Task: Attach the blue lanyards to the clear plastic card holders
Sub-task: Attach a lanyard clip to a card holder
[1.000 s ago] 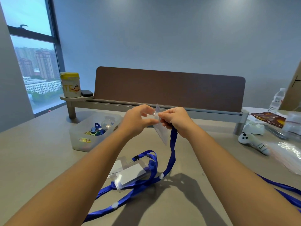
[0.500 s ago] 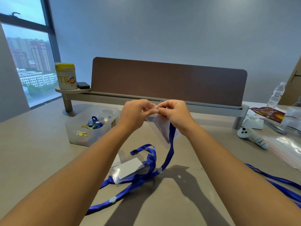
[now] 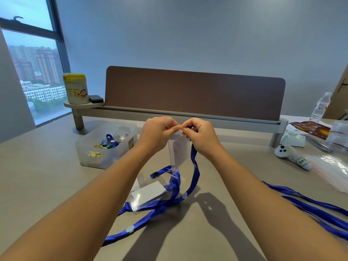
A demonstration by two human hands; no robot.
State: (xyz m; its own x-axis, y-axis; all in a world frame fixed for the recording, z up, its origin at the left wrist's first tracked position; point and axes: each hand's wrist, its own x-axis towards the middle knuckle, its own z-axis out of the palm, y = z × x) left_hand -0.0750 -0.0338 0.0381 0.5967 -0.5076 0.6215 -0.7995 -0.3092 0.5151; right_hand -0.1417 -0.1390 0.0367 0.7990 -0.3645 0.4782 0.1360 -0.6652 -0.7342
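Around: a translucent bin (image 3: 105, 147) of small coloured items sits to the left on the table (image 3: 37, 176); a yellow-lidded can (image 3: 75, 88) stands on the shelf; a white controller (image 3: 291, 156) and a water bottle (image 3: 320, 108) lie to the right.
In the way: 1 finished holder (image 3: 146, 194) with its strap lies directly under the hands.
Left hand (image 3: 156, 134): fingertips pinched on the top edge of the clear card holder (image 3: 177, 153).
Right hand (image 3: 202, 137): pinching the clip end of the blue lanyard (image 3: 195, 170) against that edge.
Holder: hangs upright above the table, white card inside.
Lanyard: drops from the right hand down to the table.
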